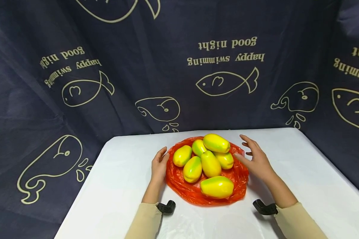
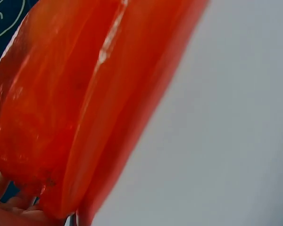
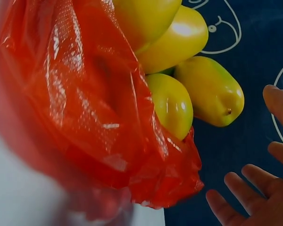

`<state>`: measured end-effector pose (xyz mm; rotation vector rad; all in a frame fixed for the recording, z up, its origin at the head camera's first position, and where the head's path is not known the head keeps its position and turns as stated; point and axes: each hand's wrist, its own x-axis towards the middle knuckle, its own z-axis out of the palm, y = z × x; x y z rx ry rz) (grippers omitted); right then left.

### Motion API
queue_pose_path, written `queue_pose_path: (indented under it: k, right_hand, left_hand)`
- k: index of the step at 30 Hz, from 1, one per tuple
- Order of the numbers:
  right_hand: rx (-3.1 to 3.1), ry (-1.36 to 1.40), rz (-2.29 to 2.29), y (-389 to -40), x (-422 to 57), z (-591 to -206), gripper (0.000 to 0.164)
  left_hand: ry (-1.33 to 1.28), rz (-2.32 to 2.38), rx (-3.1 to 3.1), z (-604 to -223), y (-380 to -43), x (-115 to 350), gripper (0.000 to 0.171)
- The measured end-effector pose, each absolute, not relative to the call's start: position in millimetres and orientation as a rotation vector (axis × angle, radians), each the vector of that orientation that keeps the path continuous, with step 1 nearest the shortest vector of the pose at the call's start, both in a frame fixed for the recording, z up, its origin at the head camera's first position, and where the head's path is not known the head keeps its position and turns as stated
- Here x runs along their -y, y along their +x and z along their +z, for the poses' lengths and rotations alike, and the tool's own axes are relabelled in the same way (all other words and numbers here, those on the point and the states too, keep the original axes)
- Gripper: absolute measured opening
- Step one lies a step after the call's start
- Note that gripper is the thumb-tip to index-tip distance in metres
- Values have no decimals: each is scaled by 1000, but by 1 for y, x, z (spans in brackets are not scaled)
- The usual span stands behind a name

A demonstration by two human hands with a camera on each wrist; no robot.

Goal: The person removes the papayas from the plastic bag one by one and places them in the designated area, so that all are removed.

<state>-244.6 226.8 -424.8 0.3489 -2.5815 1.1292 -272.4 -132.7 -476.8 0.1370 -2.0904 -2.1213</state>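
Note:
Several yellow papayas with greenish patches lie in a red plastic bag point(image 1: 179, 187) whose mouth is spread wide. One papaya point(image 1: 217, 187) lies at the near side, another papaya point(image 1: 216, 143) rests on top of others at the far side, and a papaya point(image 1: 210, 164) sits in the middle. My left hand point(image 1: 159, 167) is at the bag's left edge, its fingers loosely bent beside the red plastic point(image 2: 52, 117). To the right of the bag, my right hand point(image 1: 257, 162) is spread, thumb toward the rim; in the right wrist view its fingers point(image 3: 245, 190) hold nothing.
The bag rests on a white-covered table point(image 1: 116, 186). Behind it hangs a dark blue cloth point(image 1: 167, 43) printed with fish, whales and upside-down lettering. Each forearm has a beige sleeve and a black wrist camera point(image 1: 166, 207).

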Motion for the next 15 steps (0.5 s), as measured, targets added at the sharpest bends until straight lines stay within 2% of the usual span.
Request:
queue_pose_path:
  k: [15]
  right_hand:
    - [2563,407,1208,-255,-213,-423,78]
  left_hand:
    - [139,-2139,2031,-484,-272,128,44]
